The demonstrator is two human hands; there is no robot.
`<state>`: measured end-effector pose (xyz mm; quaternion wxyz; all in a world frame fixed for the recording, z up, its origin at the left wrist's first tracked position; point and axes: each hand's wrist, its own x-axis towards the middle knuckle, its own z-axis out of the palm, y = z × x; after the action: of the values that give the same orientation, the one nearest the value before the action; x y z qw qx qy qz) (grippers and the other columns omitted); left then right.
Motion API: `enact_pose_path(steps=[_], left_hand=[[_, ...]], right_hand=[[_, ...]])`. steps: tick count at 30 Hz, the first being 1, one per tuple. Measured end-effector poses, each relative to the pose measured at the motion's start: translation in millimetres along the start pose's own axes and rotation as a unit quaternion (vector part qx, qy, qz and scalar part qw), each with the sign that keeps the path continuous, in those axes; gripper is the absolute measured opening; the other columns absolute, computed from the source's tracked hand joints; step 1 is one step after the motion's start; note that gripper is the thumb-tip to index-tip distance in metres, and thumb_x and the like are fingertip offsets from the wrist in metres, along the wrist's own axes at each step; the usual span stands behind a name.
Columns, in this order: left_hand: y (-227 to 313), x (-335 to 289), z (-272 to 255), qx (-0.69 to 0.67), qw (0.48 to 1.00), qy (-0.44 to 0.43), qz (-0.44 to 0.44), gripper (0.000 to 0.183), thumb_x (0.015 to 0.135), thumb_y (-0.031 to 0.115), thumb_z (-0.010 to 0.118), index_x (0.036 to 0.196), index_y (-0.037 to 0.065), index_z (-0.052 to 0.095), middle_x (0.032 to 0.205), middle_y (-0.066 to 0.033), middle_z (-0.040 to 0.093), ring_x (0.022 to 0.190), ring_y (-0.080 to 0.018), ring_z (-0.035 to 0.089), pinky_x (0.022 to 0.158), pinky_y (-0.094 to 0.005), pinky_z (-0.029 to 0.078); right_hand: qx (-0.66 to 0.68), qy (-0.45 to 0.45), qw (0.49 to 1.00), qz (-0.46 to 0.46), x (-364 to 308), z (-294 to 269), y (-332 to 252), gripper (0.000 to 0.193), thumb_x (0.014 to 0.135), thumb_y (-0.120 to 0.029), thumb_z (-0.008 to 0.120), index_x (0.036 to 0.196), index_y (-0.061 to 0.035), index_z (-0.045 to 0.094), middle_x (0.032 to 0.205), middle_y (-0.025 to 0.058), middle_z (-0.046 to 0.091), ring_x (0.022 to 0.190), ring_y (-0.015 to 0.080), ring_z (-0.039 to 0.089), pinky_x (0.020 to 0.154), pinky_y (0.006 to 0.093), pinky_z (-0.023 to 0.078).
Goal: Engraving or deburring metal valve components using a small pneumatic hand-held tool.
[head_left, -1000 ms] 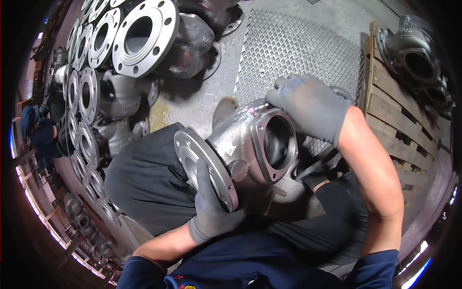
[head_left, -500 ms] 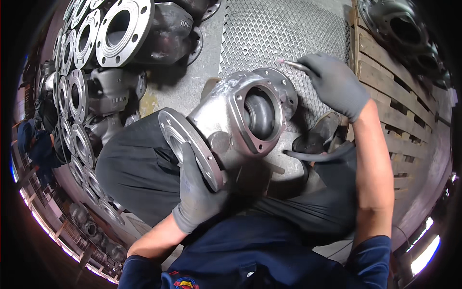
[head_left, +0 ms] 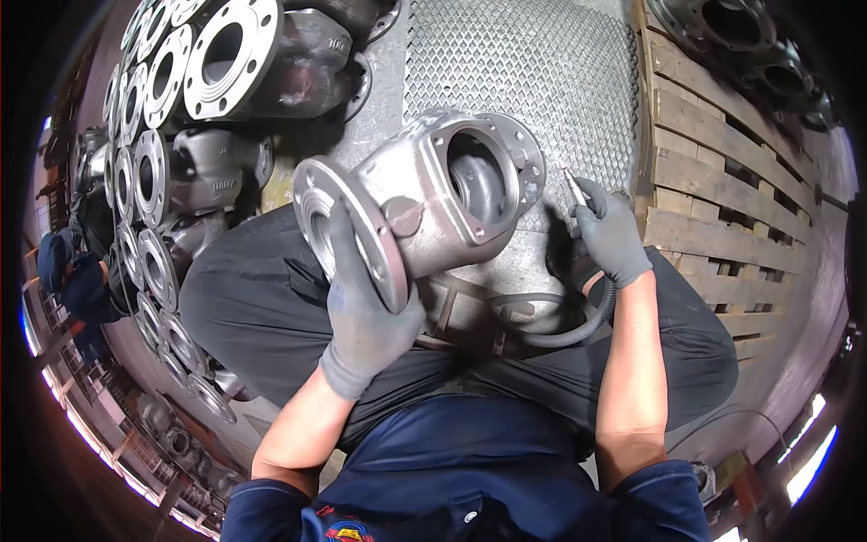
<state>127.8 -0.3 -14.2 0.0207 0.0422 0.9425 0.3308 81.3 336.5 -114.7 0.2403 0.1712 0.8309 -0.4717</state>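
A grey cast-metal valve body point(head_left: 424, 203) is before me, above my crossed legs, its oval opening facing up and to the right. My left hand point(head_left: 372, 327), gloved in grey, is closed on the rim of its near round flange point(head_left: 375, 230), with the fingers over the flange face. To the right of the valve body, my gloved right hand point(head_left: 616, 237) is closed round a slim die grinder point(head_left: 575, 187) with a small pinkish tip. The tip points up and away, apart from the casting. A dark ribbed hose point(head_left: 578, 334) loops below that hand.
Many similar flanged valve bodies point(head_left: 230, 59) are stacked at the left. Expanded metal mesh point(head_left: 515, 63) covers the ground ahead. A wooden pallet point(head_left: 722, 185) at the right has more castings point(head_left: 781, 77) beyond it. Another person point(head_left: 77, 275) is at the far left.
My right hand has come down toward me with the grinder, whose tip now points more steeply away. The valve body has turned and shifted slightly in my left hand. The hose loop has come into view.
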Motion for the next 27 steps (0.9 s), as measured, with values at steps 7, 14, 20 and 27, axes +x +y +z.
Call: enact_pose_path(steps=[7,14,20,27], left_hand=[[20,60,-8,-0.009,1.0,0.008,-0.004,0.11,0.07,0.001,0.069,0.169,-0.005,0.022,0.149,-0.0344,0.057,0.122,-0.0504,0.068,0.1,-0.0473,0.057],[15,107,-13,-0.022,1.0,0.002,-0.007,0.109,0.069,-0.001,0.068,0.171,0.002,0.029,0.167,-0.0242,0.047,0.153,-0.033,0.05,0.123,-0.0399,0.041],[20,123,-17,-0.057,0.996,-0.008,-0.064,0.109,0.069,0.002,0.071,0.169,-0.002,0.028,0.163,-0.0293,0.047,0.151,-0.0397,0.05,0.123,-0.0427,0.041],[12,125,-15,-0.062,0.995,0.001,-0.073,0.109,0.068,-0.003,0.067,0.17,-0.002,0.028,0.168,-0.024,0.043,0.155,-0.0331,0.045,0.125,-0.0404,0.038]], right_hand=[[-0.034,0.032,0.999,-0.023,9,-4,3,0.051,0.101,-0.007,0.055,0.153,-0.0024,0.058,0.105,0.0119,0.076,0.081,0.0138,0.073,0.066,0.0305,0.058],[0.01,0.05,0.998,-0.038,14,1,7,0.047,0.098,-0.013,0.064,0.144,-0.0019,0.064,0.105,0.0244,0.079,0.091,0.0293,0.08,0.086,0.0399,0.06],[-0.004,-0.015,0.999,-0.043,24,-8,-21,0.052,0.098,-0.015,0.06,0.15,-0.0074,0.062,0.116,0.0177,0.078,0.107,0.033,0.076,0.096,0.0387,0.058],[-0.079,-0.094,0.973,-0.197,66,-17,-93,0.053,0.094,-0.008,0.061,0.147,-0.0107,0.062,0.117,0.0241,0.075,0.105,0.0414,0.074,0.094,0.047,0.058]])
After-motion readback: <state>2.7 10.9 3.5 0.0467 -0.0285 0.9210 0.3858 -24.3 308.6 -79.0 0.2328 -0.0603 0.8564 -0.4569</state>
